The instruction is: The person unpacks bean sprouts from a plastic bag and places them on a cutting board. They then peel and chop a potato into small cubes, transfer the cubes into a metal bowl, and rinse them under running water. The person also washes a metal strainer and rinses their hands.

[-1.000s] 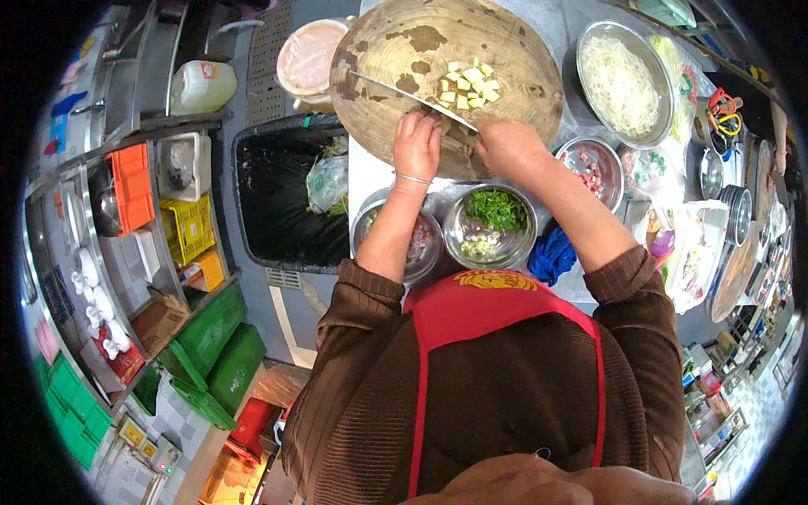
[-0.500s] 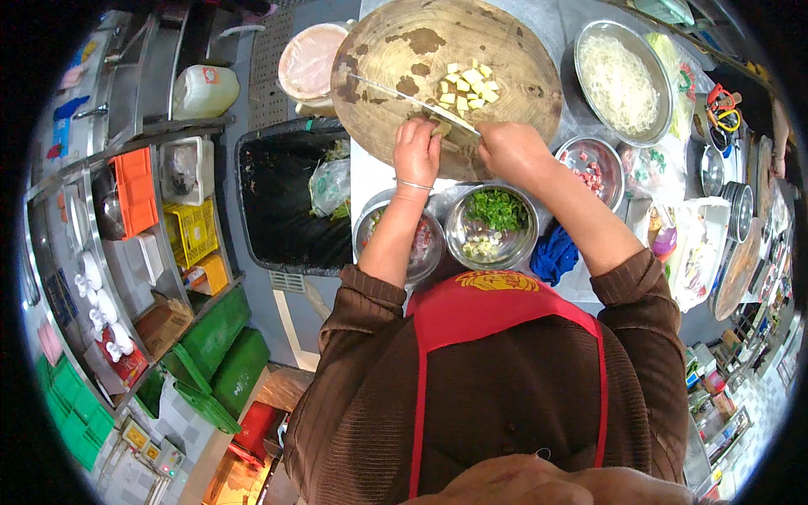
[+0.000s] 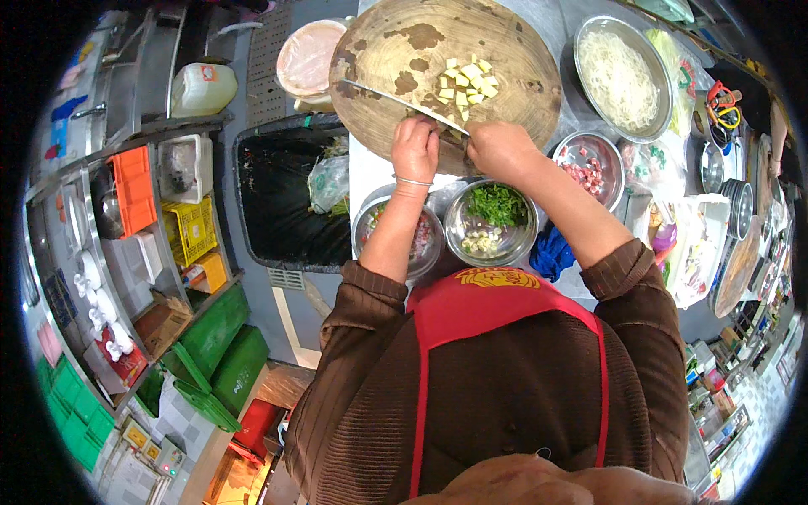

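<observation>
the right hand (image 3: 502, 150) is closed around the handle of a cleaver (image 3: 379, 91), whose blade lies across the round wooden chopping board (image 3: 505, 63) on the worktop (image 3: 370, 172) toward nine o'clock. the left hand (image 3: 415, 149), fingers curled, presses on the board's six o'clock edge. pale yellow cubes (image 3: 463, 82) lie at twelve o'clock of both hands.

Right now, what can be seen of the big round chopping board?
The chopping board is a thick round slab that looks like wood, tan with darker brown wet-looking patches. It lies flat on the counter beyond the metal bowls. A heap of pale yellow diced pieces sits near its middle, and a long knife blade lies across it. The left hand and right hand rest at its near edge.
</observation>
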Demonstrator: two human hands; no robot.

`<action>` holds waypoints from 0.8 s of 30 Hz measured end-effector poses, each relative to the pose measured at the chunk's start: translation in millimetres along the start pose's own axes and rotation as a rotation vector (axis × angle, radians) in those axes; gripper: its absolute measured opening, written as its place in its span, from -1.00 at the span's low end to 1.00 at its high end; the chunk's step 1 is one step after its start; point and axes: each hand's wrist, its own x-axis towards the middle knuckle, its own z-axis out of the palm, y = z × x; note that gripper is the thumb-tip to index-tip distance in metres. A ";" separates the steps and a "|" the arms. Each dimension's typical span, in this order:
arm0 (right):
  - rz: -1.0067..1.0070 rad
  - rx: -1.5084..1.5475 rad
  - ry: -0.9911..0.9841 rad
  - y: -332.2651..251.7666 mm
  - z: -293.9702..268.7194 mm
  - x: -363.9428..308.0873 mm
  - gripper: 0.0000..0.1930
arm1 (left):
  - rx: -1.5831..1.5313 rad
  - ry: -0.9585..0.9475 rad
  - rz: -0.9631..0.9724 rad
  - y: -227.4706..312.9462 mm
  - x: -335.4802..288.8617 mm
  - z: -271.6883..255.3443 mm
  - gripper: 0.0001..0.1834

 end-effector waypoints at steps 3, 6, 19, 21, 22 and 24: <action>0.064 -0.016 -0.007 -0.9 -3.2 1.8 -0.81 | 0.003 0.023 0.013 -0.8 0.2 1.0 -0.86; 0.073 -0.029 -0.013 -2.8 -6.9 -2.9 -0.80 | -0.029 0.053 0.011 -1.1 -1.8 1.8 -0.88; 0.054 -0.013 -0.072 2.9 -7.5 -7.0 -0.75 | 0.009 0.030 0.049 -0.4 -3.8 2.2 -0.87; 0.046 -0.012 -0.079 1.2 -5.8 -6.6 -0.75 | 0.020 0.012 0.053 0.2 -3.5 1.1 -0.89; 0.045 -0.008 -0.068 0.8 -4.5 -5.8 -0.75 | 0.024 0.008 0.055 0.8 -3.0 0.0 -0.90; 0.073 0.024 -0.059 2.1 -1.6 -3.6 -0.76 | 0.022 -0.002 0.057 2.7 -2.1 -2.2 -0.91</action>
